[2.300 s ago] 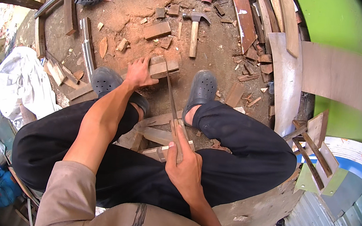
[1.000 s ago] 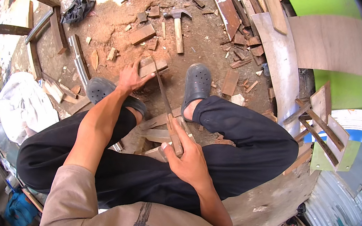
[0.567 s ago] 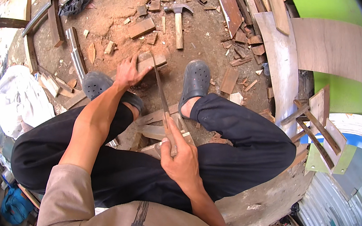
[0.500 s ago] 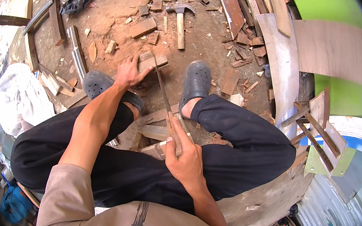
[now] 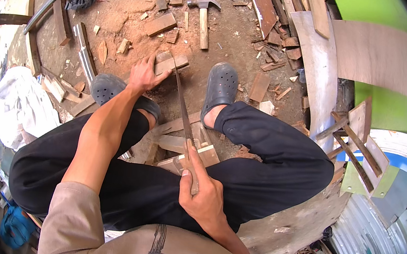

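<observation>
My right hand (image 5: 205,194) is wrapped round the wooden handle of a handsaw (image 5: 183,103), index finger stretched along it. The narrow blade slants away from me, and its far end lies across a short wooden block (image 5: 176,65) between my feet. My left hand (image 5: 144,75) grips that block just left of the blade, thumb toward the saw and fingers over its left end. Whatever supports the block underneath is hard to make out. Nearer to me, below the saw handle, lie pale wood offcuts (image 5: 206,155), partly hidden by my right hand and leg.
A claw hammer (image 5: 204,27) lies beyond the block, among scattered wood scraps (image 5: 161,24). Boards and a curved sheet (image 5: 316,70) lean at the right. A white sack (image 5: 23,106) and a wooden frame (image 5: 36,23) stand left. My clogs (image 5: 222,86) flank the block.
My right hand has drawn the saw back toward my body, so its handle sits lower. My left hand keeps its hold on the block. The whole view has shifted slightly.
</observation>
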The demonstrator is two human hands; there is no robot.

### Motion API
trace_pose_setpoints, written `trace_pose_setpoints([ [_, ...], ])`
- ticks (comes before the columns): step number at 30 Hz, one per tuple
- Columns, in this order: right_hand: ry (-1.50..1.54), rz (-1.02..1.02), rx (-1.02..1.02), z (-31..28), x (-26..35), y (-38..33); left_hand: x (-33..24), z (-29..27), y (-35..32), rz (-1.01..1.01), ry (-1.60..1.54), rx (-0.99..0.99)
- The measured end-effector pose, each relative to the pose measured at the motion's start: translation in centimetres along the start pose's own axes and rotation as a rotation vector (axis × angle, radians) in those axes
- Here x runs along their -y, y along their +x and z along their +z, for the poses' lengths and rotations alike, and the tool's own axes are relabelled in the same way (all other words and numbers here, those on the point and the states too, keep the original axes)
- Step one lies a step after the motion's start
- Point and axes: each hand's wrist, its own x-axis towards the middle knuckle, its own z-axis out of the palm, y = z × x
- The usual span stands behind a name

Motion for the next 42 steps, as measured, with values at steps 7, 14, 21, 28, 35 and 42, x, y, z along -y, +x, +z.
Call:
trace_pose_setpoints([
  [7,-0.021,0.018,0.031,2.4,-2.5,6.9,-0.1,-0.3,0.2,0.01,-0.031,-0.007],
  [14,-0.001,-0.032,-0.025,1.9,-1.8,5.3,0.3,0.4,0.0,0.004,0.022,-0.054],
  [21,-0.017,-0.048,-0.022,1.5,-1.8,4.9,0.3,-0.9,1.1,-0.027,-0.022,0.001],
  [28,-0.009,-0.006,0.014,3.5,-3.8,9.6,0.4,0.4,0.0,0.044,-0.012,-0.102],
  [35,0.028,-0.016,-0.015,-0.3,-0.5,1.8,0.0,-0.6,-0.2,-0.008,-0.022,-0.03],
  [42,-0.063,0.121,0.072,1.7,-0.8,6.8,-0.3,0.0,0.1,0.028,-0.02,-0.078],
])
